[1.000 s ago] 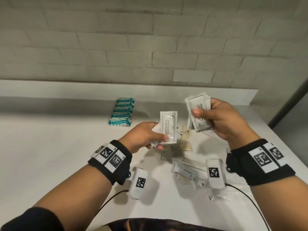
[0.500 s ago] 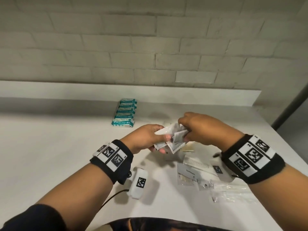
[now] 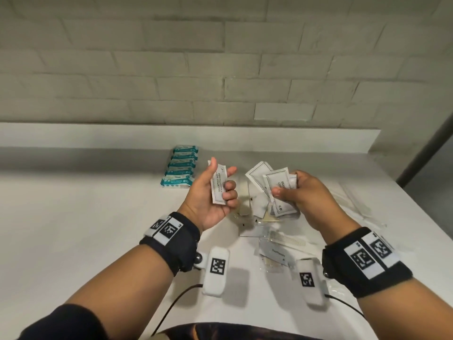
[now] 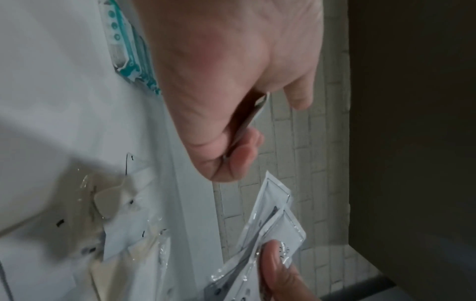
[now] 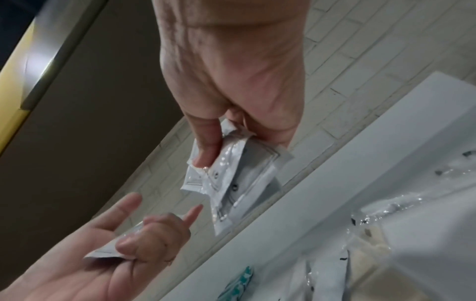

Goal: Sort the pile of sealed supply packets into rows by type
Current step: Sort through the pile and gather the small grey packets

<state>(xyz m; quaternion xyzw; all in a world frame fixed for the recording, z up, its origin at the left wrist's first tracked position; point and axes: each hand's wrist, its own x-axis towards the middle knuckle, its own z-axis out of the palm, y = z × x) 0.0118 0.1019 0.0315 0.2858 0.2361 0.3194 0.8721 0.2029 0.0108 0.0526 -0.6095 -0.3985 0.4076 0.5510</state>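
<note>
1. A row of teal-and-white packets [image 3: 180, 168] lies on the white table [image 3: 73, 229], stacked front to back, up and to the left of the loose pile [image 3: 264, 217] that serves as landmark here.
2. The left hand [image 3: 210, 195] is raised, palm up, just left of the pile and above the table. Its curled fingers and thumb clamp one white shampoo sachet [image 3: 218, 186], which stands nearly upright.
3. The loose pile sits on the table between and below the two hands: white sachets, clear wrapped items, a comb [image 3: 289, 239] and a packet labelled toothpaste [image 3: 277, 253] on its near side.
4. The right hand [image 3: 304, 192] hovers over the pile's right side, apart from the left hand, thumb and fingers pinching a fanned bunch of white sachets [image 3: 274, 185].
5. More clear wrapped items [image 3: 355, 204] lie on the table right of the pile.
</note>
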